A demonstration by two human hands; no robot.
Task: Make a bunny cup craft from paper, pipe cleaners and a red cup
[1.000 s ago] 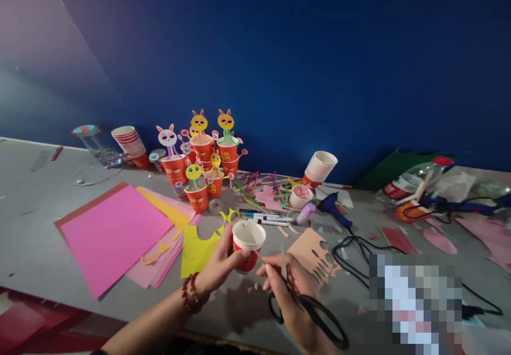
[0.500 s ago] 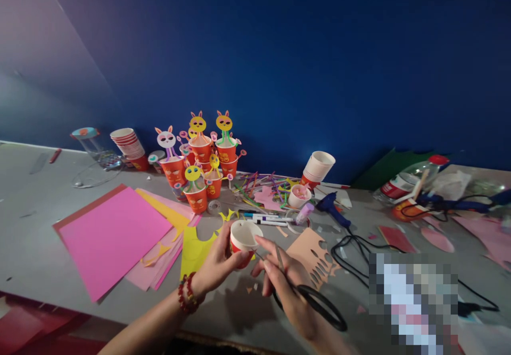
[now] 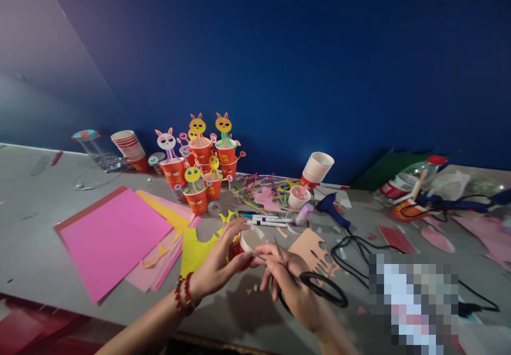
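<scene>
A red paper cup (image 3: 252, 237) with a white inside is tilted in my left hand (image 3: 217, 264), whose fingers wrap around its side. My right hand (image 3: 289, 278) grips a pair of scissors (image 3: 323, 289) with black handles. One scissor blade points up past the fingers, and the other runs toward the cup. The right fingertips touch the cup's near rim. Beneath my left hand lies a cut yellow sheet (image 3: 195, 251). Close to my right hand is a peach sheet (image 3: 309, 246) with holes cut in it.
Decorated cups with rabbit faces (image 3: 195, 200) stand stacked at the back. A large pink sheet (image 3: 115, 243) lies left. Pipe cleaners (image 3: 255, 187), markers (image 3: 267, 220) and a blue glue gun (image 3: 333, 210) with black cable (image 3: 355, 254) spread behind and right. A bottle (image 3: 407, 182) lies at the right.
The cup has tipped over toward the right hand and turned in my left hand. My right fingers have come onto its rim, with the scissors still held.
</scene>
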